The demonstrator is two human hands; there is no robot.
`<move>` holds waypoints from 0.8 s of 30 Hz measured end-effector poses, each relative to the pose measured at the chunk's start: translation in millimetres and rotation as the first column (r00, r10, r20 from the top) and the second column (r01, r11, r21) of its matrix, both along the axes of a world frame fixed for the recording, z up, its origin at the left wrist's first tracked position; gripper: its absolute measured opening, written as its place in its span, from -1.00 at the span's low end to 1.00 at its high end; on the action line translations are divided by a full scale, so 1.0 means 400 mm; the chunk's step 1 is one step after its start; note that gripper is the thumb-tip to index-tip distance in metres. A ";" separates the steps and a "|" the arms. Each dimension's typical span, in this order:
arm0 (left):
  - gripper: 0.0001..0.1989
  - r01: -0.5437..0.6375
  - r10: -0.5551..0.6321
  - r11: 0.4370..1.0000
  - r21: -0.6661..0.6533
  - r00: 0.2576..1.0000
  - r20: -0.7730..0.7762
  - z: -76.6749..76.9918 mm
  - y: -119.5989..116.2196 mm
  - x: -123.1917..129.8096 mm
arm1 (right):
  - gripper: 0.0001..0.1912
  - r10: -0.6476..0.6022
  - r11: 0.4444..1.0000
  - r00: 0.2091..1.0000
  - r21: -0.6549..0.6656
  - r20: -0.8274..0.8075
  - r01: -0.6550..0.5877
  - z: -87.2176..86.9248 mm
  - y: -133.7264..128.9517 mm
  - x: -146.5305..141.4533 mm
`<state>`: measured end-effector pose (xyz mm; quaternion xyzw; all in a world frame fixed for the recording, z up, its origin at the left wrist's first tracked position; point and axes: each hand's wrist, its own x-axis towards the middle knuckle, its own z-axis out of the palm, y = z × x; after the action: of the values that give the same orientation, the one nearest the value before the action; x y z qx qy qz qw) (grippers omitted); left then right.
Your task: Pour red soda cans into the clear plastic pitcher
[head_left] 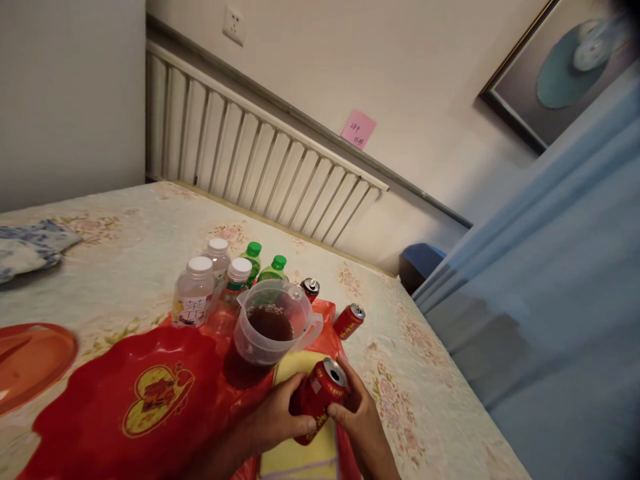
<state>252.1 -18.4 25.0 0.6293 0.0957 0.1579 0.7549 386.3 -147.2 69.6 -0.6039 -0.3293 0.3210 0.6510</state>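
A red drink can (320, 400) with an opened top is held between my two hands, tilted a little. My left hand (285, 413) grips its left side, and my right hand (357, 413) wraps its right side. Beneath the can lies a folded yellow cloth (300, 460). Just beyond it stands a clear plastic pitcher (273, 320) with dark brown liquid and foam inside, its handle toward the right. Another red can (349, 321) stands to the right on the cloth-covered table. A dark-topped can (311, 288) is partly hidden behind the pitcher.
A red scalloped tray (95, 400) lies at left, near an orange lid-like dish (35, 363). Several bottles stand behind, including a white-capped bottle (193, 297) and a green-capped bottle (275, 268). A radiator (250, 147) lines the wall; a blue curtain (560, 267) hangs at right.
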 end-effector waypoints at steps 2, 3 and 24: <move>-0.52 0.008 -0.008 1.000 -0.005 1.000 0.002 -0.010 0.002 0.002 | -0.11 0.030 1.000 1.000 0.005 -0.002 -0.030 -0.001 -0.001 0.000; -0.50 0.011 -0.011 1.000 -0.005 1.000 -0.004 -0.014 0.002 0.002 | -0.09 0.039 0.999 0.999 0.004 0.006 -0.039 -0.002 -0.002 0.000; -0.43 0.020 -0.018 1.000 0.020 0.998 -0.064 -0.009 0.002 0.003 | -0.14 0.036 0.997 0.997 -0.077 0.063 -0.031 0.001 0.000 -0.004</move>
<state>253.4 -17.5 21.3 0.6424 0.1120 0.1317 0.7466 384.7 -147.4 69.8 -0.6326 -0.3478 0.3245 0.6112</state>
